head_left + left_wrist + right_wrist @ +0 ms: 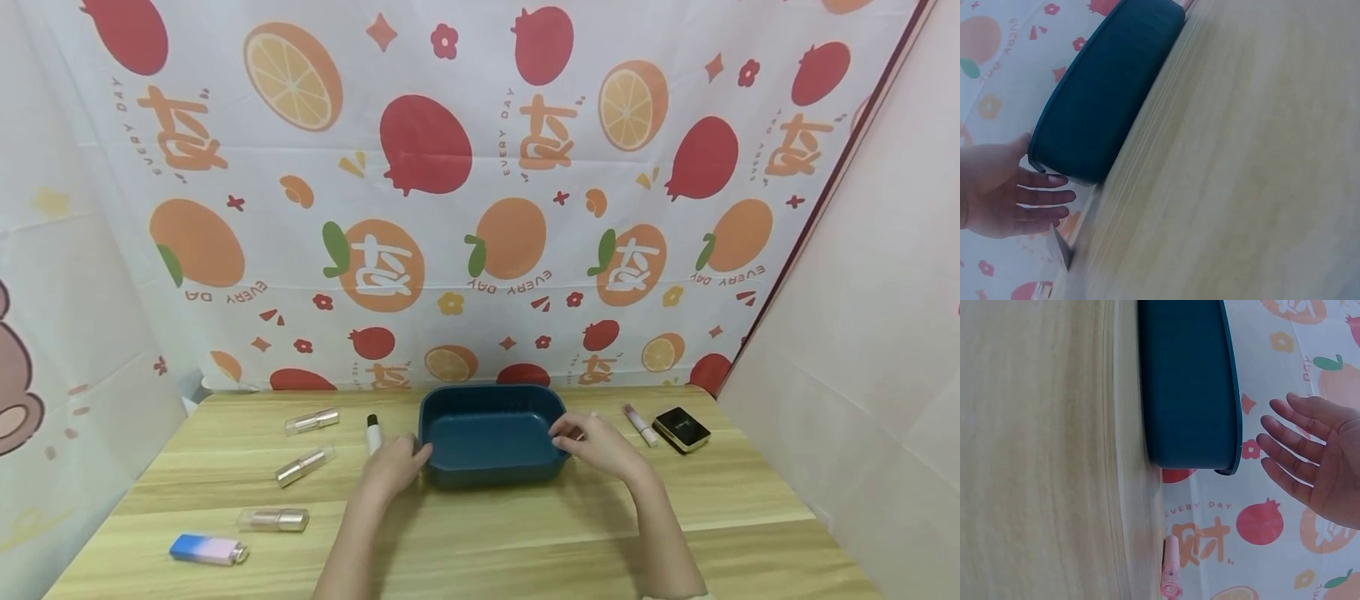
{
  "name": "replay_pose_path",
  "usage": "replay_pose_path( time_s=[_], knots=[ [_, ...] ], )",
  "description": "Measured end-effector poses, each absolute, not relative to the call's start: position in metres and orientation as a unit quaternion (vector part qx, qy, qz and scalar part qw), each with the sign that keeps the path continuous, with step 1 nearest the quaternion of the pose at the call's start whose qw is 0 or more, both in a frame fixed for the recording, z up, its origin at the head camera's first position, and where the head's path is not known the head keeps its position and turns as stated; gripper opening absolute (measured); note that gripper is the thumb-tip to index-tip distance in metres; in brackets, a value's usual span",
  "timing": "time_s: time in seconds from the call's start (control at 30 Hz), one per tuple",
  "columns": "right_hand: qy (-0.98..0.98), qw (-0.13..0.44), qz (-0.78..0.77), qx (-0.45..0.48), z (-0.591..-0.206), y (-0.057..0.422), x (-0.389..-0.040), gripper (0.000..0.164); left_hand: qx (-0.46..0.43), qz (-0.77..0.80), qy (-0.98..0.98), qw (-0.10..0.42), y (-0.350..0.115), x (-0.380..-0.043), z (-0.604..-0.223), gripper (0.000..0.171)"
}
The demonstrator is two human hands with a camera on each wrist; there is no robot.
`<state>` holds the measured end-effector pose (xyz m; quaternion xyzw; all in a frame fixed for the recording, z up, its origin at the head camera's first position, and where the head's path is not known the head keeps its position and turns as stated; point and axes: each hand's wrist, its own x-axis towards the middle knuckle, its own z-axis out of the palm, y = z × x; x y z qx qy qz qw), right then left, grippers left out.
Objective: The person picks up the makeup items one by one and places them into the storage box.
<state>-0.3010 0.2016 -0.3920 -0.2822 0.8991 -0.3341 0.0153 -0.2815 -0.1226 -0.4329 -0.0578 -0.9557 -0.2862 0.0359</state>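
A dark blue rectangular plastic basin (491,442) sits at the far side of the table. My left hand (396,463) is at its left end, the thumb right at the rim and the other fingers extended along the outside, as the left wrist view shows. At the right end is my right hand (596,443). In the right wrist view, the right hand (1329,453) has loosely bent fingers spread apart from the basin (1191,387), with nothing between them. Just beyond the left hand lies a white tube with a black cap (373,432), partly hidden by that hand.
Left on the wood-grain table (510,550) lie several clear-capped lipstick tubes (303,467) and a blue-and-pink tube (208,549). On the right are a pink lip gloss tube (640,425) and a black square compact (681,429). A fruit-print curtain (465,325) hangs behind the basin.
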Motion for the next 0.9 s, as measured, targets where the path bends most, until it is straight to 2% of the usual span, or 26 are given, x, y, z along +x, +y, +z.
replay_pose_path(
  time_s=[0.1, 0.37, 0.63, 0.9],
  knots=[
    [0.901, 0.001, -0.343, -0.266, -0.389, 0.206, -0.302, 0.016, -0.059, -0.284, -0.956, 0.038, -0.121, -0.283, -0.434, 0.037],
    [0.932, -0.104, -0.320, -0.135, -0.375, 0.225, -0.307, 0.016, -0.058, -0.279, -0.957, 0.049, -0.119, -0.284, -0.435, 0.029],
    [0.949, -0.104, -0.288, -0.081, -0.369, 0.239, -0.322, 0.021, -0.057, -0.275, -0.958, 0.061, -0.119, -0.284, -0.438, 0.026],
    [0.956, -0.113, -0.259, -0.073, -0.375, 0.245, -0.342, 0.018, -0.057, -0.268, -0.959, 0.065, -0.119, -0.284, -0.438, 0.030]
  ],
)
